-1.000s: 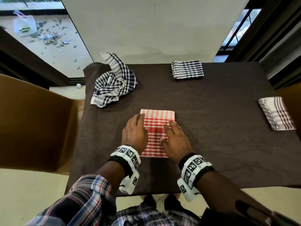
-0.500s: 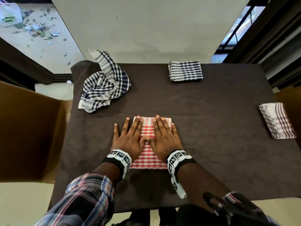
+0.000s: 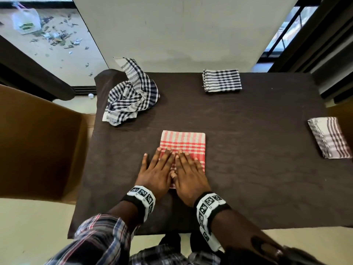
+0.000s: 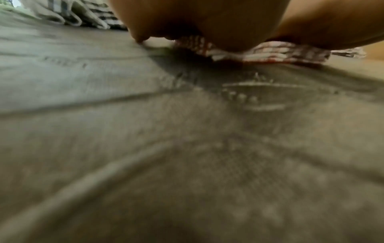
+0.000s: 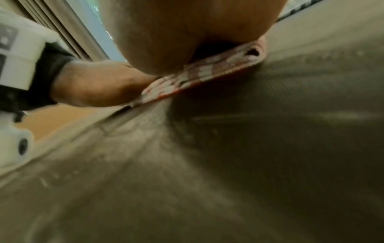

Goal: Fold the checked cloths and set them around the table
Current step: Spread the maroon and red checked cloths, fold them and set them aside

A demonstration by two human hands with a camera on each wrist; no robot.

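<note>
A folded red-and-white checked cloth (image 3: 183, 142) lies near the front middle of the dark table (image 3: 248, 169). My left hand (image 3: 155, 169) and right hand (image 3: 188, 169) lie flat side by side on its near half, fingers straight, pressing it down. The left wrist view shows the cloth's layered edge (image 4: 270, 52) under my palm; the right wrist view shows the cloth's edge (image 5: 199, 74) under my right palm. A crumpled black-and-white checked cloth (image 3: 131, 96) sits at the back left. A folded black-and-white cloth (image 3: 221, 80) lies at the back edge, a folded brown-striped one (image 3: 328, 136) at the right edge.
A brown chair (image 3: 38, 142) stands against the table's left side. A white wall (image 3: 172, 35) rises behind the table. Litter and a plastic bag (image 3: 26, 22) lie on the floor beyond the glass at top left.
Both hands have slid back toward me along the red cloth, from its far part to its near half, still flat. The far half of the cloth now shows.
</note>
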